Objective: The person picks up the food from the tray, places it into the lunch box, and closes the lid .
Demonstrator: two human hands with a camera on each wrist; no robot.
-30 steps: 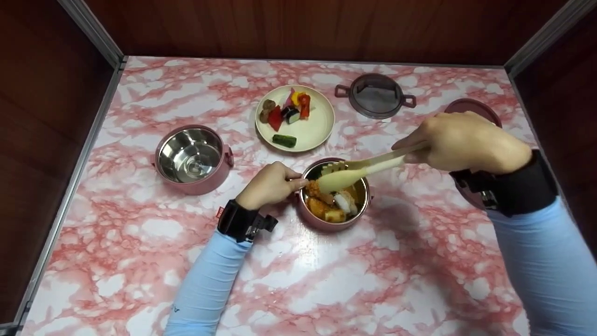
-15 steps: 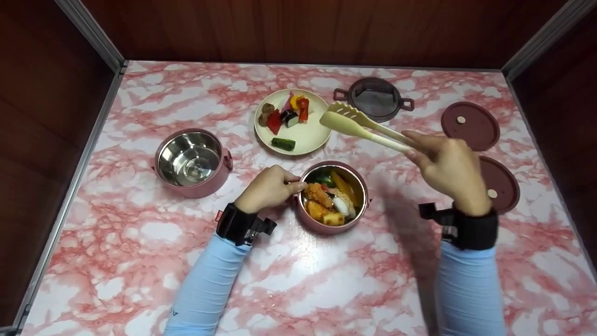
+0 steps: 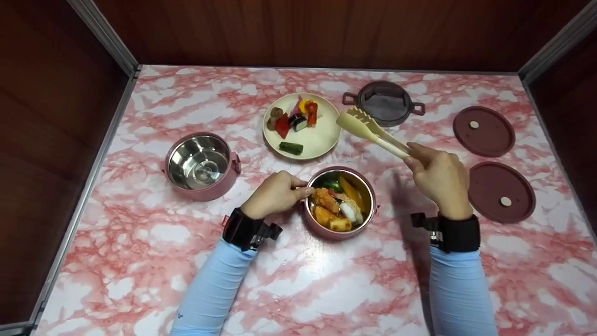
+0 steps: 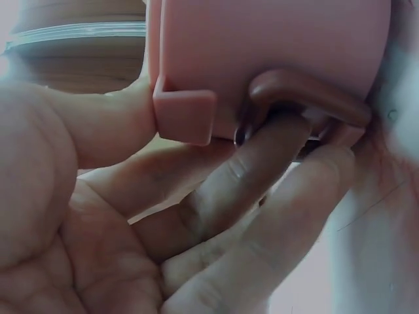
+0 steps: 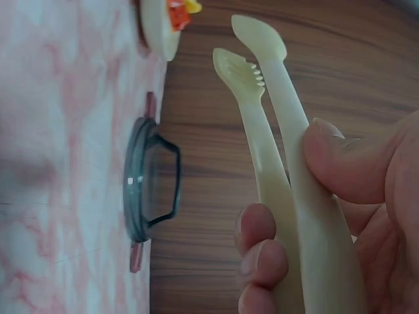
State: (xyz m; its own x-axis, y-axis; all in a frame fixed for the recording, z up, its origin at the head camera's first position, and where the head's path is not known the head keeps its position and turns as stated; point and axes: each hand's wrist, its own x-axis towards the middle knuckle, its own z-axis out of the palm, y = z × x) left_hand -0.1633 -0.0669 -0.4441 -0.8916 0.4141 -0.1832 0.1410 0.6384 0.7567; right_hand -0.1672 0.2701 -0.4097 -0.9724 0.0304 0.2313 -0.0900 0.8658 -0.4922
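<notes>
Your left hand [image 3: 275, 196] grips the filled pot [image 3: 324, 234], one of two, mid-desk [image 3: 298, 289]; its food [image 3: 347, 211] overlaps, perhaps too much to count. Your right hand [image 3: 442, 181] grips one pair of tongs [image 3: 370, 134]. Toward the far edge: one plate [image 3: 322, 142], one glass lid [image 3: 385, 106]; right edge: two maroon lids [image 3: 485, 135].

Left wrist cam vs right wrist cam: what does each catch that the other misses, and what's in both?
Left wrist only: the left hand gripping the pink pot, with fingers at its brown loop handle.

Right wrist only: the right hand holding pale tongs, tips apart; a dark-rimmed lid and part of the plate with red and yellow food.

Both: wood-grain panel and pink-marbled tabletop.
</notes>
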